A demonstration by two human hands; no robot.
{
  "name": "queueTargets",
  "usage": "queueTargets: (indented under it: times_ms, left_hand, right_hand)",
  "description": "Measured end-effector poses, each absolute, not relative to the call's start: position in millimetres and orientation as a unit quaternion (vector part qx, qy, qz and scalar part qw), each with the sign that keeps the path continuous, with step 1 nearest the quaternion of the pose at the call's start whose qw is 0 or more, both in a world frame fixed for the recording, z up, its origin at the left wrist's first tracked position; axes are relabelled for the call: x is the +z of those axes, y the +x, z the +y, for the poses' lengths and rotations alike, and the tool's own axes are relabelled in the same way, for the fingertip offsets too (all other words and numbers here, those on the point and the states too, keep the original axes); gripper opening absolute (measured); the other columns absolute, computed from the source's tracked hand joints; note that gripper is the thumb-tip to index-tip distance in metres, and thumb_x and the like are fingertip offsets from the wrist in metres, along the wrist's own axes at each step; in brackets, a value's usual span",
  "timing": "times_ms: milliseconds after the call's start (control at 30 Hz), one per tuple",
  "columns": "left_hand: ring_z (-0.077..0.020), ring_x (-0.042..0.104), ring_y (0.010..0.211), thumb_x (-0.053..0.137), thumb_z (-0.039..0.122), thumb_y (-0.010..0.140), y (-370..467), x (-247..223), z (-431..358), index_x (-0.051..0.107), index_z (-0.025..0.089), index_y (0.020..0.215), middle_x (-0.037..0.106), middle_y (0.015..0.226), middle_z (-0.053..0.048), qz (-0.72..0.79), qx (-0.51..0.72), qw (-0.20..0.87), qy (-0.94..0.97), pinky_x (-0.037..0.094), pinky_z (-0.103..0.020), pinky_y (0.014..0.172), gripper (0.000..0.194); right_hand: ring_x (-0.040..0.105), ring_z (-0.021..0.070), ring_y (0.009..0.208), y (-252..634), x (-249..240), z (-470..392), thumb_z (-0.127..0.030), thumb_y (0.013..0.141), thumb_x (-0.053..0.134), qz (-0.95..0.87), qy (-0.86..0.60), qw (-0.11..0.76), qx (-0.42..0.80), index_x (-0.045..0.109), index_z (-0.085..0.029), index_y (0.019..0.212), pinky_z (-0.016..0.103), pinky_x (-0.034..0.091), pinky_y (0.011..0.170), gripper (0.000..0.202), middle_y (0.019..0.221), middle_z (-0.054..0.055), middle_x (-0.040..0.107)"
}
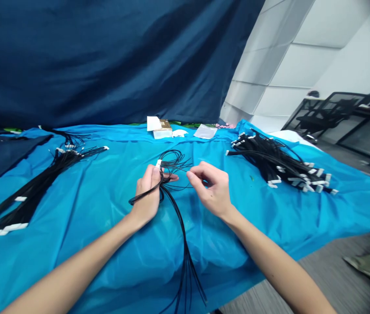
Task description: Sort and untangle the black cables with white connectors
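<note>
Nearest the wearer, the free lengths of a bundle of thin, flexible black wires (185, 239) hang over the front of a tabletop covered in crumpled bright blue cloth (103, 196). The rest of the bundle is at the middle, in the left hand (147, 189), whose fingers are closed around it; one loop crosses the hand, and a small white rectangular connector (159, 163) stands up beside the thumb. Just right of it, the right hand (212, 187) has thumb and forefinger pressed together, apparently pinching the end of one fine strand.

The step in hand looks like separating or straightening single strands while the bundle is held steady. The next move seems to call for a firm left grip and a light outward draw on the strand, so that neighbouring wires do not tangle.

Farther off, white-tipped black cables lie in a long heap at left (48, 179) and a thicker pile at right (269, 159). Beyond, near a dark blue fabric curtain (106, 61), sit a small brown-and-white box (163, 131) and a pale translucent sheet (205, 131).
</note>
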State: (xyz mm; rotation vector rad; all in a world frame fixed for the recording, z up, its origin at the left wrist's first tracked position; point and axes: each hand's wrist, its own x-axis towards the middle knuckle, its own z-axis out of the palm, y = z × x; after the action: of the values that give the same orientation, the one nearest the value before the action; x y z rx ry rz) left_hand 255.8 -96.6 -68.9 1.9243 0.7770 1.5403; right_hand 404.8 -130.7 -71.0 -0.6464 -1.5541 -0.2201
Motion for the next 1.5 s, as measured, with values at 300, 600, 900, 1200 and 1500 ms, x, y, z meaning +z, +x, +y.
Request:
queueTargets:
  times_ms: [300, 600, 900, 1200, 1500]
  left_hand:
    - [-0.0169, 0.064, 0.08, 0.027, 0.044, 0.089, 255.0, -68.0, -100.2, 0.048, 0.02, 0.077, 0.069, 0.079, -0.003, 0.328, 0.585, 0.183, 0.718, 0.047, -0.03, 0.077, 0.033]
    - [-0.0166, 0.066, 0.081, 0.027, 0.043, 0.089, 256.5, -68.4, -100.1, 0.046, 0.02, 0.078, 0.07, 0.083, -0.004, 0.316, 0.592, 0.19, 0.717, 0.049, -0.032, 0.079, 0.032]
    - [-0.0161, 0.065, 0.082, 0.026, 0.043, 0.089, 256.4, -68.4, -99.6, 0.046, 0.02, 0.079, 0.07, 0.086, -0.007, 0.327, 0.59, 0.181, 0.716, 0.049, -0.031, 0.078, 0.032]
    - [-0.0157, 0.065, 0.082, 0.027, 0.039, 0.09, 254.9, -69.3, -97.0, 0.047, 0.02, 0.081, 0.069, 0.086, -0.007, 0.319, 0.589, 0.159, 0.726, 0.049, -0.029, 0.077, 0.03]
    - [-0.0163, 0.065, 0.082, 0.026, 0.04, 0.09, 256.0, -68.6, -98.5, 0.046, 0.02, 0.08, 0.07, 0.086, -0.007, 0.32, 0.592, 0.164, 0.722, 0.049, -0.031, 0.078, 0.03]
  right_hand:
    - [0.038, 0.0068, 0.051, 404.2, -73.0, -129.5, -0.018, 0.082, 0.048, -0.709, -0.294, 0.633, -0.102, 0.05, -0.016, 0.064, 0.02, 0.031, 0.049, 0.019, 0.055, -0.003, 0.043]
    - [0.039, 0.0073, 0.052, 404.6, -75.9, -128.0, -0.021, 0.084, 0.046, -0.701, -0.307, 0.637, -0.093, 0.05, -0.017, 0.065, 0.021, 0.032, 0.051, 0.02, 0.057, -0.003, 0.045]
    - [0.041, 0.0079, 0.054, 404.1, -75.6, -129.1, -0.021, 0.085, 0.043, -0.719, -0.312, 0.619, -0.036, 0.047, -0.017, 0.063, 0.021, 0.033, 0.053, 0.022, 0.058, -0.002, 0.046]
    - [0.04, 0.0074, 0.052, 404.2, -73.5, -130.6, -0.022, 0.085, 0.04, -0.726, -0.317, 0.61, 0.033, 0.044, -0.017, 0.06, 0.02, 0.031, 0.053, 0.026, 0.057, -0.003, 0.045]
    - [0.037, 0.0074, 0.051, 403.9, -74.1, -129.1, -0.024, 0.084, 0.039, -0.707, -0.333, 0.618, 0.087, 0.043, -0.017, 0.058, 0.021, 0.03, 0.051, 0.027, 0.055, -0.004, 0.042]
